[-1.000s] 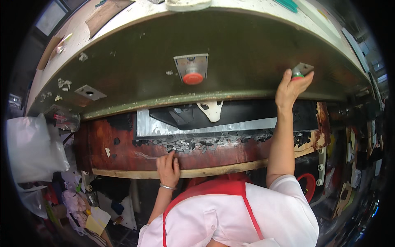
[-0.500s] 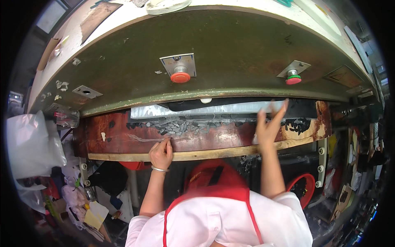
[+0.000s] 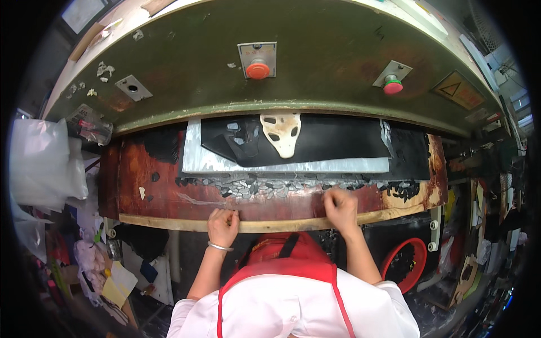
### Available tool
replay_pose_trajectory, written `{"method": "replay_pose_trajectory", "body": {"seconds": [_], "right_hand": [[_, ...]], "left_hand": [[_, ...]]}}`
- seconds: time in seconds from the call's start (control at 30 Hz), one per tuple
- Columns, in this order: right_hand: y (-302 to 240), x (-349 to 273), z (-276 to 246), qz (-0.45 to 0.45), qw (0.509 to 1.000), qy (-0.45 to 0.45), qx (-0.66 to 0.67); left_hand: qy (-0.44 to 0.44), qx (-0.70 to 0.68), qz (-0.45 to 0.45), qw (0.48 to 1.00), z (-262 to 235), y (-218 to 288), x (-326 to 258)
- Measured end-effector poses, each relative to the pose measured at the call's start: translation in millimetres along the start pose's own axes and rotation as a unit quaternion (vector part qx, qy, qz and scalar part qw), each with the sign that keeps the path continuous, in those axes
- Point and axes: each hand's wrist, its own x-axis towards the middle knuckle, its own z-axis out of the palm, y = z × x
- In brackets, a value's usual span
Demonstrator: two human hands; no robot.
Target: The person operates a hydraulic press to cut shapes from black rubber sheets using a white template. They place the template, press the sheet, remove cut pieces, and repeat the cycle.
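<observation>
My left hand, with a bangle on its wrist, rests closed at the near wooden edge of a reddish-brown board. Farther right, my right hand is curled over the same board, just short of a strip of small grey and black cut scraps. Whatever either set of fingers holds, if anything, is hidden. Beyond the scraps lies a pale, shiny slab bearing a black sheet. On that sheet sit a cream mask-shaped plate with holes and a dark piece with similar openings.
A green machine beam spans the far side, carrying a red button and a red-and-green button. Clear plastic bags hang at left. A red bucket containing dark scraps stands below right.
My right hand, formerly raised with fingers spread at the far right, has come nearer and leftward and closed. The view has shifted; more of the slab, black sheet and cream plate shows beyond the scraps.
</observation>
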Motion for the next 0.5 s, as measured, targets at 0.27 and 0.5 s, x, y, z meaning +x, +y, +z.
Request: {"method": "replay_pose_trajectory", "body": {"seconds": [0.27, 0.5], "right_hand": [[-62.8, 46.8, 73.3, -0.067, 0.99, -0.045, -0.113], [-77.5, -17.4, 70.1, 0.018, 0.996, 0.031, 0.077]], "left_hand": [[0.089, 0.008, 0.144, 0.986, -11.3, 45.4, 43.5], [-0.083, 0.14, 0.125, 0.979, -9.4, 39.9, 2.1]]}}
